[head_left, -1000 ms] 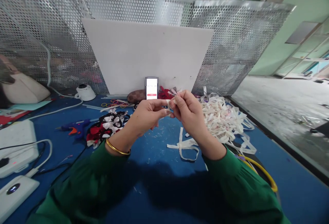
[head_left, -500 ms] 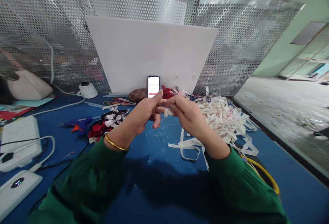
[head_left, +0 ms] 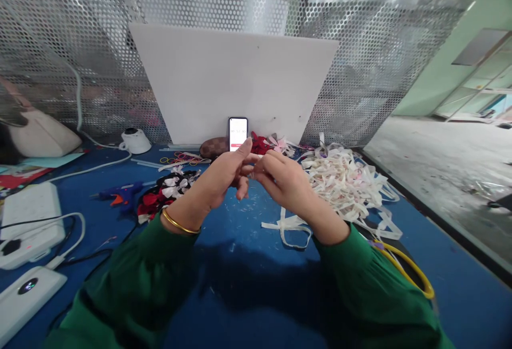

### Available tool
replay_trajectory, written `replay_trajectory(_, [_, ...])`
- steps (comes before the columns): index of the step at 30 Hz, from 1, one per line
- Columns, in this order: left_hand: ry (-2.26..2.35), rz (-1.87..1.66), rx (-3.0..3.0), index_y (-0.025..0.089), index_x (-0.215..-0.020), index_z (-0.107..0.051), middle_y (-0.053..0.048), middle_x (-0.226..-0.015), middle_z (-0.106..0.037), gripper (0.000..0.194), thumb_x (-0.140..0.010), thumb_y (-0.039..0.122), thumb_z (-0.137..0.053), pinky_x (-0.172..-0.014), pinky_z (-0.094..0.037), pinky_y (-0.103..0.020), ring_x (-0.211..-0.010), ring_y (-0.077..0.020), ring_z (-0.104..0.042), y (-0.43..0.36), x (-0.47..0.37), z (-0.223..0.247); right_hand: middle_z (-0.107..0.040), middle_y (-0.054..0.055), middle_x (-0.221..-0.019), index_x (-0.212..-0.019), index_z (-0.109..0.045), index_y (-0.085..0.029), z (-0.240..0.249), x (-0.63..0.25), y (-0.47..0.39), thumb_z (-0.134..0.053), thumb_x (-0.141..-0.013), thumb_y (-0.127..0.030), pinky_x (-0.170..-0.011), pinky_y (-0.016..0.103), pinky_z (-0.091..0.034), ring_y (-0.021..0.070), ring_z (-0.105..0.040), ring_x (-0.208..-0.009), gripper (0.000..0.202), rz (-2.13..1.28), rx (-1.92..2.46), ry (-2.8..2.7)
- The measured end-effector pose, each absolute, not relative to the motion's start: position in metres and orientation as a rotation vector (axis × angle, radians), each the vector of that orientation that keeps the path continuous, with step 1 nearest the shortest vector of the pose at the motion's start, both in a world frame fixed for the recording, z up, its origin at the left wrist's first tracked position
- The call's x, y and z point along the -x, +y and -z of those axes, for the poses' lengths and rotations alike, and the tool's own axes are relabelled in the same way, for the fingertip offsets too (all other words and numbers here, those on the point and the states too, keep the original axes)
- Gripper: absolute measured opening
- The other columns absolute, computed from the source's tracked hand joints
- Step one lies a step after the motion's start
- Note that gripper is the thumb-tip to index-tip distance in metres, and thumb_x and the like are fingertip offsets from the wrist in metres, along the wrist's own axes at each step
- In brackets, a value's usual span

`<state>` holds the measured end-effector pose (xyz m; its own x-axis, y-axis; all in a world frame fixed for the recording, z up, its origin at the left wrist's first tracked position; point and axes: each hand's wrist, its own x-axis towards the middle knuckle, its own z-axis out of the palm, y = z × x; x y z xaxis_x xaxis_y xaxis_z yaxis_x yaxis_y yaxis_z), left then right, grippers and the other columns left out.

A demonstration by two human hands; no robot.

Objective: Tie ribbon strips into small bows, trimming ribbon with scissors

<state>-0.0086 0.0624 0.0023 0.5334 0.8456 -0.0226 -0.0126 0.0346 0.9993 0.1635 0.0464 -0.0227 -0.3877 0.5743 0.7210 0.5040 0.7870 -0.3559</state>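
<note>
My left hand (head_left: 227,174) is raised over the middle of the blue table, thumb up and fingers pointing right. A small piece of white ribbon (head_left: 253,156) shows at its fingertips, mostly hidden by the hands. Against those fingertips, my right hand (head_left: 285,179) is closed in a pinch on the ribbon. Below the right wrist a loose strip of white ribbon (head_left: 294,224) lies looped on the table. To the right is a large tangled pile of white ribbons (head_left: 346,183).
A phone (head_left: 238,133) leans upright against a white board (head_left: 236,82). At left are a blue glue gun (head_left: 124,195), a heap of red, black and white bows (head_left: 164,194), a power strip (head_left: 32,221) and a power bank (head_left: 30,298). Yellow-handled scissors (head_left: 414,269) lie right.
My right hand has moved slightly left and turned, closing over the left fingertips. The cream ribbon end that showed between the hands is now mostly hidden. My left hand stays almost still.
</note>
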Motion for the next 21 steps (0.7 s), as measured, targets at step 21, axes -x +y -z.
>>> replay_trajectory(21, [0.780, -1.440, -1.102, 0.016, -0.069, -0.068, 0.007, -0.042, -0.053, 0.024, -0.082, 0.034, -0.073, -0.045, -0.041, -0.021, -0.030, -0.0033, -0.035, 0.049, -0.034, 0.038, -0.029, -0.011, -0.057, -0.072, -0.043, -0.023, 0.028, -0.139, 0.046, -0.078, -0.077, -0.031, -0.048, 0.018, -0.042, 0.0061, -0.035, -0.046, 0.036, -1.306, 0.560, -0.781])
